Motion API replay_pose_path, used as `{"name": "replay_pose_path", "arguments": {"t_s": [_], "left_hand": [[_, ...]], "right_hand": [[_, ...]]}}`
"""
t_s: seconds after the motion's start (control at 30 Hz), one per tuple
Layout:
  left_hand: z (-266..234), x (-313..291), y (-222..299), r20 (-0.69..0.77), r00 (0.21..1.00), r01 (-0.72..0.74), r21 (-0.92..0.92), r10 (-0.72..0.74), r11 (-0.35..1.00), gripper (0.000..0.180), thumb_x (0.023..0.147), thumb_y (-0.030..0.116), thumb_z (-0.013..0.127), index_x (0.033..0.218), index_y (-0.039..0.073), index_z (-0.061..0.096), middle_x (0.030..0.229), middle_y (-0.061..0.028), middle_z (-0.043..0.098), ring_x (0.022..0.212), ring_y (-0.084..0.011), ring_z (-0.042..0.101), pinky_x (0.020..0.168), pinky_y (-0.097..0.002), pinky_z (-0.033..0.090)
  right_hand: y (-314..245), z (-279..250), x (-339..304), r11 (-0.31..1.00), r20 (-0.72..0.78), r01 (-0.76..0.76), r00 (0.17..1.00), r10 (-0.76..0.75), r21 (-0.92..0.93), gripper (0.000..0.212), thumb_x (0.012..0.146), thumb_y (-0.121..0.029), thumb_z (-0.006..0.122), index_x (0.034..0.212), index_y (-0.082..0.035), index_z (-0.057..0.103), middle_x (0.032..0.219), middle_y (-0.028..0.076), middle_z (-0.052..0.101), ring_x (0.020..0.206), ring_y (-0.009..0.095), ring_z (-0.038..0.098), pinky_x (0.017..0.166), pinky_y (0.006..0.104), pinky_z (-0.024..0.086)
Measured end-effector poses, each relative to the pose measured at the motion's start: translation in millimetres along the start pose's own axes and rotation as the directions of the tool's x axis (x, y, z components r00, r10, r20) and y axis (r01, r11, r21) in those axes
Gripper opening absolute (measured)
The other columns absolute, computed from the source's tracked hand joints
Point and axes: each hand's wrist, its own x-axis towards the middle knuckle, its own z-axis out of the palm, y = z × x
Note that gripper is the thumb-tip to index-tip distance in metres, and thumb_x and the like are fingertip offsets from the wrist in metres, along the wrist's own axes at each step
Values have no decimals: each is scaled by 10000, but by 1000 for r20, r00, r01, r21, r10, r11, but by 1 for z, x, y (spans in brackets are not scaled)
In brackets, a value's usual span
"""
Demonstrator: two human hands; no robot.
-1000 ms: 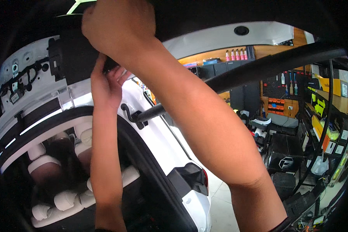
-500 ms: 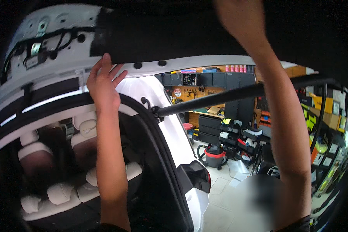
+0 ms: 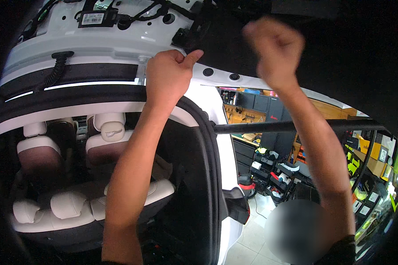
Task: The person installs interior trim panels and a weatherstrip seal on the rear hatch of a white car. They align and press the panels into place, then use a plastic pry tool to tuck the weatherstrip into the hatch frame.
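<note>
A dark trim panel (image 3: 340,70) covers the right part of the raised white tailgate (image 3: 115,42) overhead. My left hand (image 3: 168,79) is closed at the panel's lower left corner, the thumb along its edge and the fingers curled, their tips hidden. My right hand (image 3: 276,53) is raised in front of the panel further right, curled into a fist and blurred by motion. Nothing shows in it, and whether it touches the panel is unclear. Left of the panel, the bare tailgate metal carries black wiring (image 3: 152,11) and a labelled module (image 3: 95,18).
Below is the open boot with pale rear headrests (image 3: 68,204). A black strut (image 3: 269,127) crosses on the right, above the tail light (image 3: 237,206). Behind stand dark cabinets (image 3: 278,112), a red-and-black vacuum (image 3: 246,186) and packed shelves (image 3: 371,176). A blurred round patch (image 3: 296,232) covers the lower right.
My left hand has gone from spread fingers to closed at the panel's corner. My right hand has come down from the top edge and now shows as a fist. The view has shifted.
</note>
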Motion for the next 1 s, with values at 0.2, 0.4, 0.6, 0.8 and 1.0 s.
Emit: {"name": "replay_pose_path", "arguments": {"t_s": [0.2,0.4,0.6,0.8,1.0], "left_hand": [[-11,9,1,89,992,-97,118,86,988,584,958,459,761,615,-8,686,527,-131,616,478,-241,582,533,-408,468],[-19,15,14,180,973,-175,187,142,967,570,970,408,737,615,-34,675,524,-204,559,472,-353,545,558,-469,463],[-36,21,15,243,949,-272,311,200,911,566,985,455,702,664,-10,710,601,-201,636,556,-348,642,623,-463,529],[-83,43,62,-2,738,-607,436,675,664,173,938,267,770,937,94,783,913,-94,770,782,-230,737,700,-373,559],[-122,102,99,299,600,-747,541,742,386,159,825,196,815,923,76,778,969,-69,690,1052,-300,613,938,-470,481]], "right_hand": [[36,13,25,652,-485,394,873,-46,647,272,992,-88,636,723,-79,607,562,-17,509,443,106,433,442,291,323],[72,85,11,862,-676,170,698,237,477,364,978,-78,619,627,-79,522,537,-33,449,468,61,367,449,277,248],[75,88,12,945,-646,-5,728,228,327,395,971,-95,653,610,-71,495,553,-37,431,524,54,374,497,291,256],[92,77,11,965,-589,-27,788,181,260,347,1004,-98,619,661,-94,566,559,-20,472,480,58,389,457,266,268],[36,70,16,914,-647,70,728,227,399,352,1004,-79,604,656,-89,552,548,-12,444,460,80,370,448,275,257]]}}
